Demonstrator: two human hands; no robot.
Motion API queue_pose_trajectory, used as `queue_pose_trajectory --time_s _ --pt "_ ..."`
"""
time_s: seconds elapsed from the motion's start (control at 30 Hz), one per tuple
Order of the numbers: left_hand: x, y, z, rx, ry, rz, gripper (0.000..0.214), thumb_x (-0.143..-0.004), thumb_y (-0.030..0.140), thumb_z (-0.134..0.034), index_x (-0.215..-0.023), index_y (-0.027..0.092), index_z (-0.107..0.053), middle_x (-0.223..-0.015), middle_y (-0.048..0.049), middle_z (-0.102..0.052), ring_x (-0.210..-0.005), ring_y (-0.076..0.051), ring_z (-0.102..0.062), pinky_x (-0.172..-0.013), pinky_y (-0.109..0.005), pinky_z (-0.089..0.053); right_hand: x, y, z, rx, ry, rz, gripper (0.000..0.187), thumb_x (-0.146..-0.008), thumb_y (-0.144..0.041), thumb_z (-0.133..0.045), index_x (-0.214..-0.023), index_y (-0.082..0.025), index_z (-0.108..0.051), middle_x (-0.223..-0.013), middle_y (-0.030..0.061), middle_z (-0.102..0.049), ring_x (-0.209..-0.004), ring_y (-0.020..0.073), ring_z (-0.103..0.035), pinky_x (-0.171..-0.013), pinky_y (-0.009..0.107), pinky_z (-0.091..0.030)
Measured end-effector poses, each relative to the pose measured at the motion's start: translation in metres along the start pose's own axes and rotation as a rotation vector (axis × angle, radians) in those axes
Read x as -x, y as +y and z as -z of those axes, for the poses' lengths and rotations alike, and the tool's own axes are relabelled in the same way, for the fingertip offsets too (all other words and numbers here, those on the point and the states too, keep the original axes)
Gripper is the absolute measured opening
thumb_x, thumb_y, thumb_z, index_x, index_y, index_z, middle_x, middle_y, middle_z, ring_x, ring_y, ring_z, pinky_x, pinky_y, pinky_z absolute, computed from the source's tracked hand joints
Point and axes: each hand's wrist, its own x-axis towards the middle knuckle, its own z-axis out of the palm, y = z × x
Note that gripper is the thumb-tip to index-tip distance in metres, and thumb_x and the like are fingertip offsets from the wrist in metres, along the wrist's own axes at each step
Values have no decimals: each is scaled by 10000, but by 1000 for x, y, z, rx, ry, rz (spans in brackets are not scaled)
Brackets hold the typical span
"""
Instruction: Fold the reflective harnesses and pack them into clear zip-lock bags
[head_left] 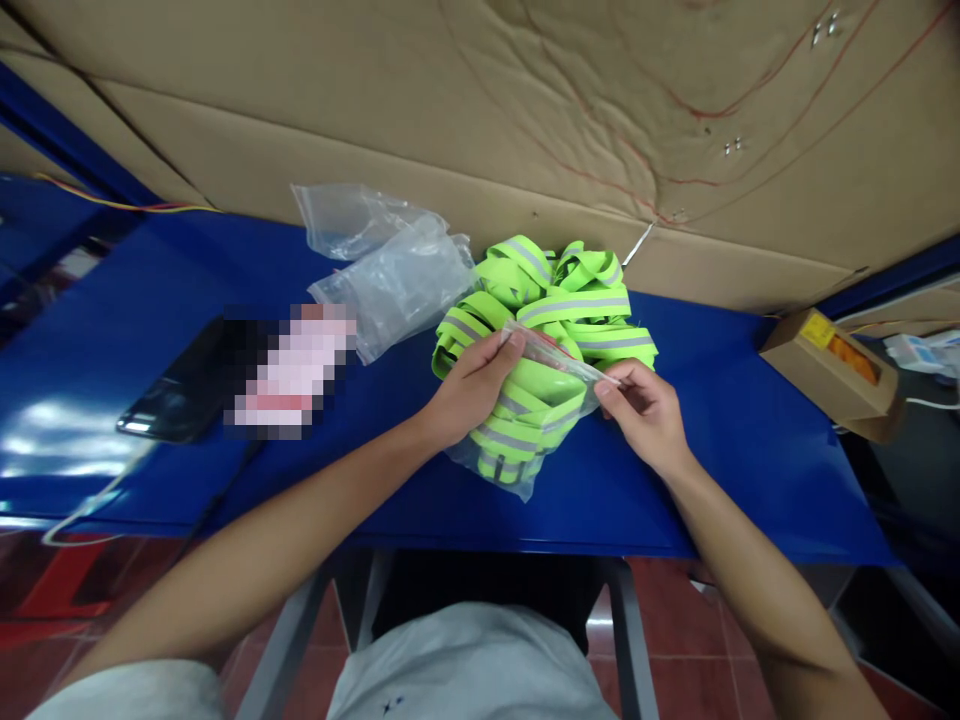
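Over a blue table (187,300), both hands pinch the top edge of a clear plastic bag (517,455) filled with neon-green reflective bands. My left hand (472,385) grips the bag's left end with closed fingers. At the right end, my right hand (646,410) pinches the seal strip between thumb and fingers. Behind the bag lies a loose pile of neon-green reflective bands (555,295), touching it.
Empty clear plastic bags (382,265) lie at the back left of the pile. A dark phone (184,385) and a blurred-out item sit at the left. A small cardboard box (832,370) stands at the right edge. Cardboard sheeting (525,100) forms the back wall.
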Motion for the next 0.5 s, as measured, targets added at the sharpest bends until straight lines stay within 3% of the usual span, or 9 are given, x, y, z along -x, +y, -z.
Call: queue_pose_trajectory --time_s 0.1,0.2,0.5 --pt "2 -2 -2 -31 -19 -50 455 -1011 597 -596 -1128 203 -789 -1087 -44 -804 -1021 -199 -727 -1043 -308 -561 2 0 -1 -8 -7 -18 171 -952 -360 -760 -908 -206 -699 -712 -19 -623 -587 93 -540 -543 222 -444" --pt "4 -2 -3 -19 -55 -21 475 -1007 611 -598 -1160 200 -778 -1065 -46 -802 -1009 -201 -724 -987 -298 -570 3 1 -3 -1 30 -14 207 -949 -358 -762 -843 -204 -675 -659 -30 -586 -550 87 -493 -513 222 -404" --pt "7 -2 -7 -199 -102 -40 555 -1013 665 -528 -1134 178 -765 -1041 -66 -759 -1085 -241 -677 -914 -299 -562 3 0 -2 47 -50 -61 286 -944 -424 -735 -798 -207 -619 -621 -34 -544 -521 90 -449 -500 245 -342"
